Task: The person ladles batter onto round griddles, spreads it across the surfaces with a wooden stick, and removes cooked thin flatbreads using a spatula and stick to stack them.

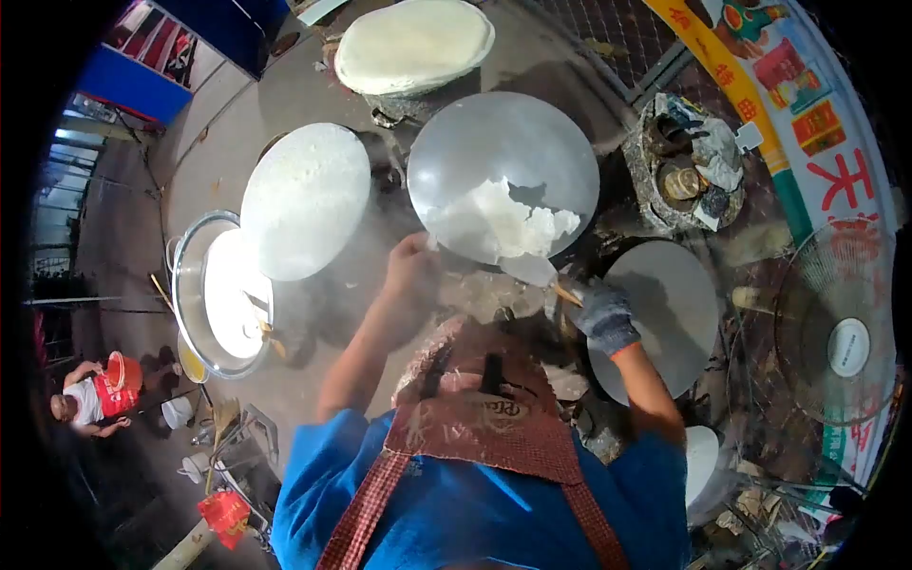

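A thin white pancake (518, 223) with a torn, ragged far edge lies on the near part of the round grey griddle (484, 133). My left hand (410, 275), bare, is at the griddle's near left rim, fingers pinched on what looks like the pancake's left edge. In a grey work glove, my right hand (608, 318) grips the wooden handle of a flat scraper (529, 269). The scraper's pale blade is at the near rim, against or just under the pancake; the exact contact is unclear.
Other round griddles surround me: white-coated ones at left (306, 201) and far (415, 46), a grey one (679, 313) at right. A metal basin (204, 309) of white batter stands left. A cluttered stand (679, 171), a fan (841, 332) and a distant person (95, 394) also show.
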Available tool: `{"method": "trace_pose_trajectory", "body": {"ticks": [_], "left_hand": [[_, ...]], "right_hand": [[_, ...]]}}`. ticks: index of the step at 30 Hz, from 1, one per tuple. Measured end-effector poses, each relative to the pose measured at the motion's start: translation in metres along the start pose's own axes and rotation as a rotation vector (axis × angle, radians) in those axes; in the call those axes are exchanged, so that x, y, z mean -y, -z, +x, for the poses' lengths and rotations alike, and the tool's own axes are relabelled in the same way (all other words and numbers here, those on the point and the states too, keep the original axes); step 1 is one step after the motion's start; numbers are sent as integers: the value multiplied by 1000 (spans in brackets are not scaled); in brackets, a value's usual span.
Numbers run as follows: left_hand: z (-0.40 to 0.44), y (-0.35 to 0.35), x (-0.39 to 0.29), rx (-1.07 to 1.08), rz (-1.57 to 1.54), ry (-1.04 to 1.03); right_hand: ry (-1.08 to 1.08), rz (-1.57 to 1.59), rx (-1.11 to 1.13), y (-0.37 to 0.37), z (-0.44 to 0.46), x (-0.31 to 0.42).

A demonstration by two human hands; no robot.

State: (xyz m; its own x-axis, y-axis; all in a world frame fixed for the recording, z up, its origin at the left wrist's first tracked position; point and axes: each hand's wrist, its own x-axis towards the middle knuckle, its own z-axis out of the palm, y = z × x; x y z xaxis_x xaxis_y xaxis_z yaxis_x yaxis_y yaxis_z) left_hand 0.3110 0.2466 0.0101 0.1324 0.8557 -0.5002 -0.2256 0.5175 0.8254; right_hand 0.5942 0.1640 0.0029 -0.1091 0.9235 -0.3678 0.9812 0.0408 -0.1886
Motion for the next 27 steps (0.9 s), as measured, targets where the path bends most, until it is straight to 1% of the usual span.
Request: {"method": "trace_pose_trajectory", "body": {"ticks": [2,3,5,6,7,9,10,11,12,13,15,16,17,18,19,20,21,23,26,27], "left_hand": [[-5,5,-5,101,-88,70],[-9,3,-8,102,-59,87],[-16,-4,-16,106,1,122],[5,16,11,201,449,-198],[45,55,62,286,897,-527],[45,62,70,302,858,-549],[13,33,32,227,372,-251],[-5,17,11,144,-116,48],[16,34,38,180,350,-250],[53,65,90,208,818,-542],[71,74,115,228,833,-569],[66,58,109,220,381,-306],[63,42,105,204,-68,-39],[62,28,106,164,177,-192],[61,13,108,124,422,-341],[60,-2,109,84,667,-487],[55,-18,106,64,781,-572],[47,-47,97,20,1006,-746],[56,-61,102,-15,1074,-830],[57,-63,102,-32,1073,-818]], "right_hand": [[-76,3,149,9,-10,-7],[-54,53,38,-10,-8,-16],[-17,-10,29,-9,10,-7],[4,-42,19,-6,18,-3],[22,-34,-33,2,18,-2],[74,52,-76,-12,13,-10],[99,91,-101,-15,12,-14],[51,85,-93,-9,11,-15],[5,79,-85,0,9,-15],[-42,74,-72,4,7,-15],[-56,14,-122,2,12,-8],[-61,-16,-150,-1,18,-7],[-40,87,-215,-6,24,-8],[-12,188,-278,-10,30,-8],[-33,211,-133,25,18,11],[-56,233,13,44,11,21],[-28,166,-26,42,10,20],[29,27,-106,37,11,15],[-32,-1,-96,45,4,18],[-49,0,-88,44,2,15]]}}
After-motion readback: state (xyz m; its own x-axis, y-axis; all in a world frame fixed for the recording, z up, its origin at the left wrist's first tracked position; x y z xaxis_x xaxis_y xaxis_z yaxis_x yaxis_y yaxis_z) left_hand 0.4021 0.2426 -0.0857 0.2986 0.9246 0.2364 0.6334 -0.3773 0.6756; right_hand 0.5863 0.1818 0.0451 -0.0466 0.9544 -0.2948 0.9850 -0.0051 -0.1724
